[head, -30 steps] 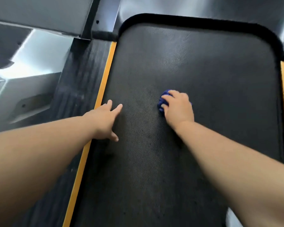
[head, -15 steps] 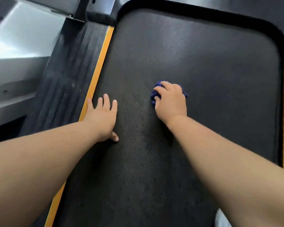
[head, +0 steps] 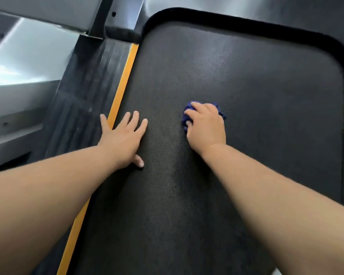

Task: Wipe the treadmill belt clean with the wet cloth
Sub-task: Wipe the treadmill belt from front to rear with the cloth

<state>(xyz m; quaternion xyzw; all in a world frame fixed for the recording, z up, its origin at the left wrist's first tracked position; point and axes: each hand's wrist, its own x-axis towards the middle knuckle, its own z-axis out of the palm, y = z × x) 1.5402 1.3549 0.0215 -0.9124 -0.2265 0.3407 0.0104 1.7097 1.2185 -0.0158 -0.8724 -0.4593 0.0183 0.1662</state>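
The cloth [head: 186, 119] lies on the treadmill belt [head: 246, 86] near its middle, under the right hand [head: 206, 126], which grips it. The left hand [head: 123, 135] rests flat at the belt's left edge, level with the right hand and apart from it. Its outermost finger reaches across the edge strip [head: 121, 86] towards the side rail [head: 83, 92], which runs left of the strip. A raised rim [head: 246, 18] curves round the belt's far end.

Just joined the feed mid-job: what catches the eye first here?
The right hand grips a bunched blue cloth near the middle of the dark treadmill belt. The left hand rests flat, fingers spread, on the belt's left edge, straddling the orange stripe.
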